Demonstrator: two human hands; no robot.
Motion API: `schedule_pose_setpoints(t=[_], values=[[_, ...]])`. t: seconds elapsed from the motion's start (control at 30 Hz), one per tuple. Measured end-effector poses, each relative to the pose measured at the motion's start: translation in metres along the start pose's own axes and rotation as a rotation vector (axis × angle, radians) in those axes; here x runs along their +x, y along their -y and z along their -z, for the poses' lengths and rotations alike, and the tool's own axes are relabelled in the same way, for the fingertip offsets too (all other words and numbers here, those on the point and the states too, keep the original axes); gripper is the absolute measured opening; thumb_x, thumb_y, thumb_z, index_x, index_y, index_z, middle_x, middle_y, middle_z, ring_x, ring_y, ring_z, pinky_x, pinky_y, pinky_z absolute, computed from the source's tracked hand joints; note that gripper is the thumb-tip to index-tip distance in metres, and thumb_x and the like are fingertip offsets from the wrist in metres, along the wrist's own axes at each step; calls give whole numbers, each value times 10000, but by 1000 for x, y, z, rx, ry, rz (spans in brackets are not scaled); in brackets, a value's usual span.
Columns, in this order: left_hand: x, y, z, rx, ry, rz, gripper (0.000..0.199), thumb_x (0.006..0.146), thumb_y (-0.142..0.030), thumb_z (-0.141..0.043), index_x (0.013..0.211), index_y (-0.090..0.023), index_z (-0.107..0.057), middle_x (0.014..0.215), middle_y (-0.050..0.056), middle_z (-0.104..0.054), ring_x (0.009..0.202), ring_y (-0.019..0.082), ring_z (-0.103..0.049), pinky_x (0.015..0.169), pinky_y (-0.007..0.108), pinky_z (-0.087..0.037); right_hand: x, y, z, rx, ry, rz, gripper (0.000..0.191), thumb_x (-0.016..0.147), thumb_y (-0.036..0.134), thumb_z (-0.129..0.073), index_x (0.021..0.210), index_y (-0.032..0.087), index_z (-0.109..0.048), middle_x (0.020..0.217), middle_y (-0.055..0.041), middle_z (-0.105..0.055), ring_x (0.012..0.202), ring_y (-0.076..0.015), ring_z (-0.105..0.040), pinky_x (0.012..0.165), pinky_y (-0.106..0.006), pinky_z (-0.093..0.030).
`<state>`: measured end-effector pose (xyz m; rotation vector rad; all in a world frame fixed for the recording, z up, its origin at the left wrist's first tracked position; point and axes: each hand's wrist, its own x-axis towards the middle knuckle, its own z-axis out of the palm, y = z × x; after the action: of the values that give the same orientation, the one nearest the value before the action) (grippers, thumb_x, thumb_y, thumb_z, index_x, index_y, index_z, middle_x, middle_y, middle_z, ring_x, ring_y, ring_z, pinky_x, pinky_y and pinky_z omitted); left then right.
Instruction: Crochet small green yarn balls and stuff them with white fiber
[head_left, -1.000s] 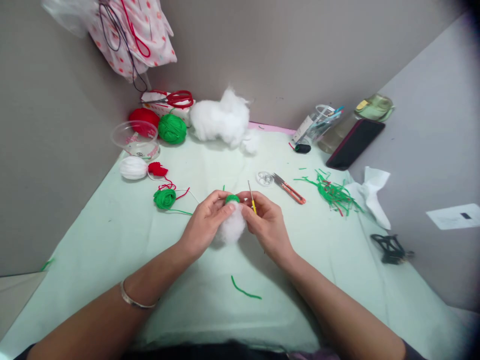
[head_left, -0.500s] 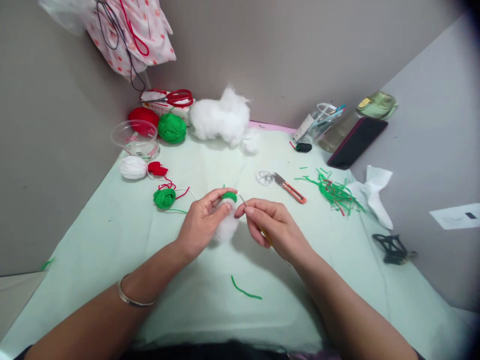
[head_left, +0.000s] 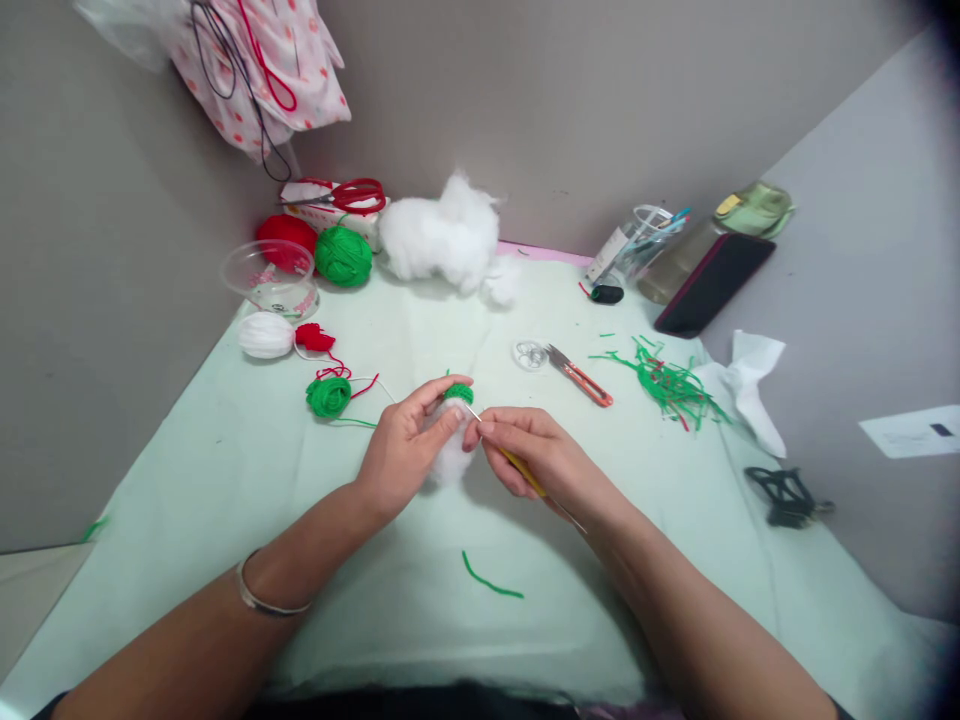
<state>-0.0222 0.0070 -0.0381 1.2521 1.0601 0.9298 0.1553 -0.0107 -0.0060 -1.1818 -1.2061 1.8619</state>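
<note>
My left hand (head_left: 405, 440) pinches a small green crocheted piece (head_left: 458, 393) with white fibre stuffing (head_left: 451, 465) bulging out below it. Fingers lie along its top, and the thumb presses on the stuffing. My right hand (head_left: 536, 450) grips a crochet hook (head_left: 521, 472) with a yellow handle, its thin metal tip at the lower edge of the green piece. Whether the tip is inside the stitches, I cannot tell. Green yarn runs left from under my left hand to a small green yarn ball (head_left: 328, 397). Below my hands lies a short green yarn strand (head_left: 491, 580).
At the back sit a heap of stuffing (head_left: 441, 235), a large green yarn ball (head_left: 343, 256) and red-handled scissors (head_left: 358, 195). To the right lie thread snips (head_left: 580, 375), yarn scraps (head_left: 671, 385) and a leaning phone (head_left: 715, 285). A clear tub (head_left: 271, 285) stands left.
My right hand has shifted slightly left and down, bringing the hook's tip from beside the green piece onto its lower edge. My left hand stays almost still.
</note>
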Motion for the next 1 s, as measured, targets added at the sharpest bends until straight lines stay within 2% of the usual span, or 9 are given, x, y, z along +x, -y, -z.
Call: schedule_pose_setpoints(t=[0.23,0.4,0.5,0.6,0.73,0.8,0.9,1.0], values=[[-1,1,-1,101,-40,-1,410,950,-491,-594,1255,-236,-692,741,-22,-623,581,114,-441,541,236,-354,4,-1,3,288,47,-78,210,916,324,-599,817,156,-678,362,95,-402,328,-55,-186,358,-196,-181],[1,5,-2,108,-39,-47,373,946,-444,-608,1231,-221,-697,872,10,-696,652,129,-518,571,238,-387,4,0,1,424,64,-116,174,900,287,-617,786,157,-640,405,110,-362,337,-40,-153,347,-185,-154],[2,6,-3,105,-48,-52,376,933,-439,-620,1214,-202,-702,876,18,-702,650,131,-524,565,239,-388,3,-2,-1,396,25,-84,172,904,287,-597,788,163,-624,403,114,-358,332,-40,-148,358,-193,-162],[2,4,-2,104,-40,-26,374,924,-459,-618,1168,-192,-715,792,5,-681,608,127,-499,540,239,-378,0,-3,-8,196,-64,16,198,934,317,-546,811,177,-612,392,97,-402,348,-60,-201,382,-208,-184],[2,0,-1,99,-15,-1,331,912,-437,-614,1100,-185,-717,721,-14,-655,584,125,-495,533,239,-378,-8,-5,-19,-299,-220,183,271,984,356,-483,780,194,-557,488,68,-451,458,-84,-354,472,-222,-275],[2,-2,0,97,-12,-26,274,906,-394,-608,1037,-178,-715,720,-17,-655,592,125,-508,542,240,-381,-11,-7,-24,-548,-282,262,295,1001,339,-435,745,206,-495,535,63,-425,497,-90,-363,517,-237,-291],[2,-7,0,89,13,-78,215,909,-345,-578,958,-177,-704,747,-12,-674,638,135,-550,580,243,-404,-14,-10,-28,-821,-303,367,231,1000,273,-390,792,211,-471,577,68,-384,496,-92,-318,536,-261,-260],[2,-9,1,108,22,-138,191,915,-306,-557,941,-177,-697,826,4,-704,734,154,-597,646,249,-433,-16,-12,-30,-942,-279,456,182,986,225,-382,842,202,-491,587,69,-371,489,-95,-308,534,-275,-233]])
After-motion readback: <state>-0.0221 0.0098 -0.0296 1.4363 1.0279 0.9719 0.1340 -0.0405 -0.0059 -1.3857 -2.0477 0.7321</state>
